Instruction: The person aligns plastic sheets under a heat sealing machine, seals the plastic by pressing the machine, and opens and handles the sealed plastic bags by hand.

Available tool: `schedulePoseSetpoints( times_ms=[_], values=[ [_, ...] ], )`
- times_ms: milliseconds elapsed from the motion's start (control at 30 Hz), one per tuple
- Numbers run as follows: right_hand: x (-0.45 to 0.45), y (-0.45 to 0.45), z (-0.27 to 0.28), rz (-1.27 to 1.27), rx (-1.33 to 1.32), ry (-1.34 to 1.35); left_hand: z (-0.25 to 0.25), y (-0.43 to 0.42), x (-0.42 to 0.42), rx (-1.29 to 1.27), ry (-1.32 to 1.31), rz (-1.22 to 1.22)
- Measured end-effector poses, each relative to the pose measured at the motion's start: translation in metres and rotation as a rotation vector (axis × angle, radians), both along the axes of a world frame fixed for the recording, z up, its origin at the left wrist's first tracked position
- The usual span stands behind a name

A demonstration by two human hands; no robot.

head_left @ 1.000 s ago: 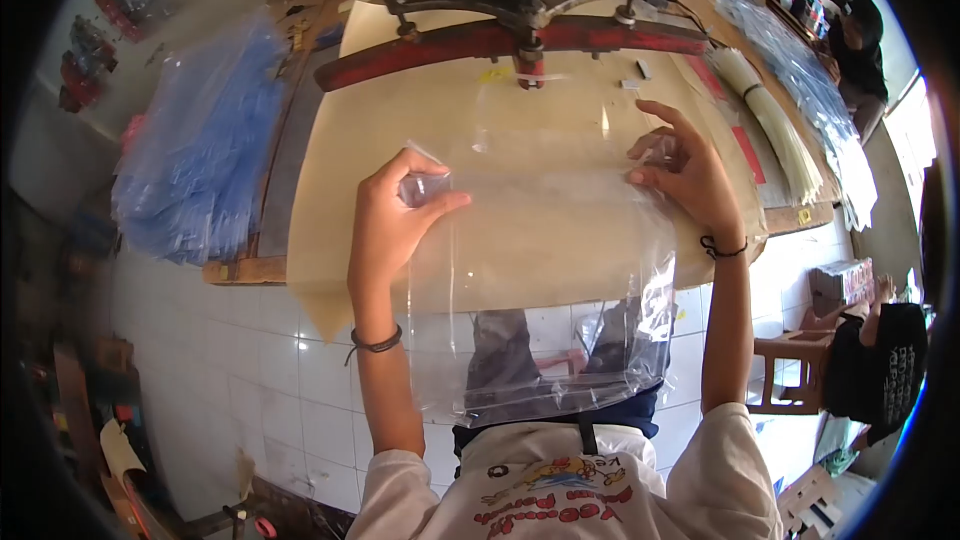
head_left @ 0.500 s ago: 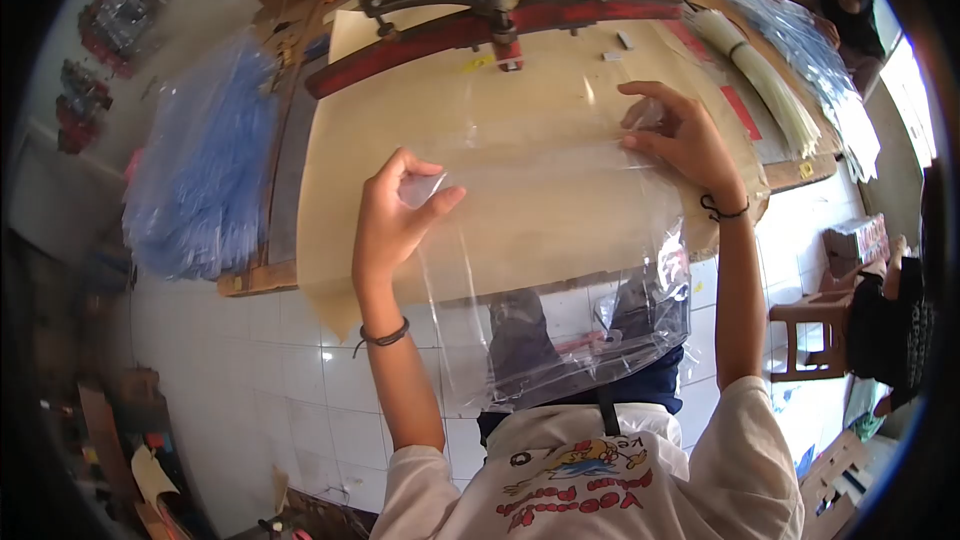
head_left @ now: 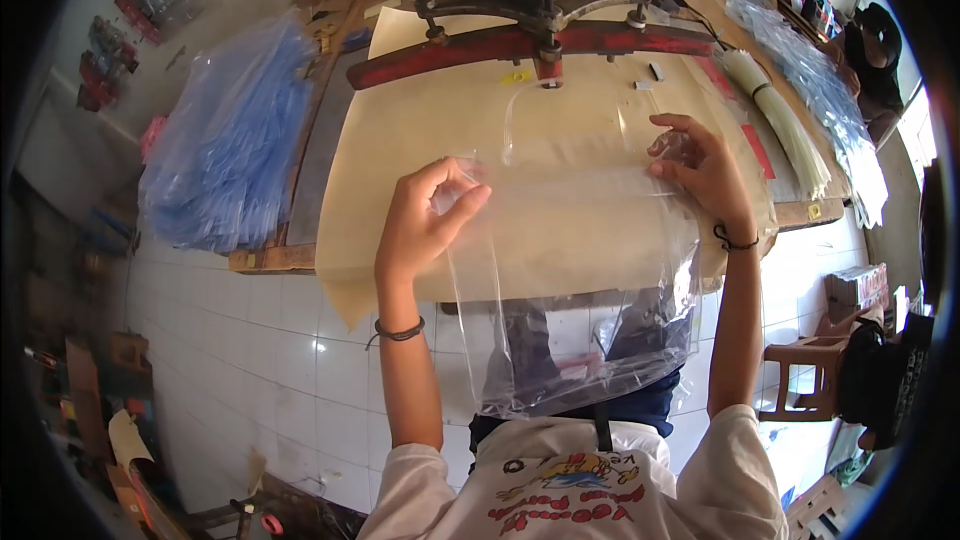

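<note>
Finding: clear plastic held up at both upper corners, slack in its lower part

The clear plastic (head_left: 600,370) hangs between your two hands. Its upper part lies over the brown paper (head_left: 375,170) on the table, and its lower part drops past the near edge toward your lap. Folds and creases show along both sides and at the bottom.

On handling, a light, even outward pull at both corners should flatten the upper edge; a hard pull would likely stretch film this thin. Level your hands so that neither side carries more load, and check that the hanging part does not catch on the table's wooden edge (head_left: 275,259). The red bar (head_left: 430,60) lies beyond the plastic's upper edge; judge your alignment against it with your fingers clear.

On pose, your left hand (head_left: 410,230) has the upper left corner within its curled fingers, thumb angled inward and the wrist nearly straight. Your right hand (head_left: 715,185) grips the other corner between the thumb and bent fingers, with the index finger reaching out above; the exact contact is hard to see through the film. Your right hand sits slightly farther forward than your left. Both forearms reach ahead, one on each side of the plastic.
</note>
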State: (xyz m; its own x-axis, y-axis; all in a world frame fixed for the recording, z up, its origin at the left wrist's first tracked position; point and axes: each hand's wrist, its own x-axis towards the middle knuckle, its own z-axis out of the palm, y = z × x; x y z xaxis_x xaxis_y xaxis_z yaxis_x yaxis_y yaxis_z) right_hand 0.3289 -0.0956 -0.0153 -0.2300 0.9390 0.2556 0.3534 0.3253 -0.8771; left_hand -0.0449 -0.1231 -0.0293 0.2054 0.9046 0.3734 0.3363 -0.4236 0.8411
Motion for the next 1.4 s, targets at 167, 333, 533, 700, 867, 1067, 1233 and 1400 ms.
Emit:
schedulePoseSetpoints(
  times_ms=[167, 333, 533, 700, 867, 1067, 1233, 1400],
  values=[
    [0.004, -0.006, -0.001, 0.094, -0.060, 0.045, 0.000, -0.003, -0.008, -0.211, 0.008, -0.113],
    [0.003, -0.019, 0.001, 0.069, -0.058, -0.027, 0.009, -0.011, 0.001, -0.207, 0.000, -0.049],
    [-0.004, -0.016, 0.019, -0.008, -0.123, -0.368, 0.043, -0.013, 0.005, -0.222, 0.368, -0.100],
    [-0.045, 0.021, 0.065, 0.404, 0.183, -0.862, 0.061, 0.020, 0.004, 0.017, 0.932, -0.240],
    [-0.133, 0.025, 0.033, 0.498, 0.784, -0.831, 0.060, 0.082, 0.017, 0.031, 1.127, -0.406],
    [-0.152, 0.041, 0.007, 0.737, 0.432, -0.374, 0.049, 0.107, 0.010, 0.175, 1.158, -0.444],
    [-0.147, 0.049, 0.006, 0.791, 0.484, -0.386, 0.026, 0.134, 0.010, 0.092, 0.873, -0.309],
    [-0.150, 0.052, 0.010, 0.807, 0.392, -0.392, 0.010, 0.134, 0.026, 0.260, 0.842, -0.075]
  ],
)
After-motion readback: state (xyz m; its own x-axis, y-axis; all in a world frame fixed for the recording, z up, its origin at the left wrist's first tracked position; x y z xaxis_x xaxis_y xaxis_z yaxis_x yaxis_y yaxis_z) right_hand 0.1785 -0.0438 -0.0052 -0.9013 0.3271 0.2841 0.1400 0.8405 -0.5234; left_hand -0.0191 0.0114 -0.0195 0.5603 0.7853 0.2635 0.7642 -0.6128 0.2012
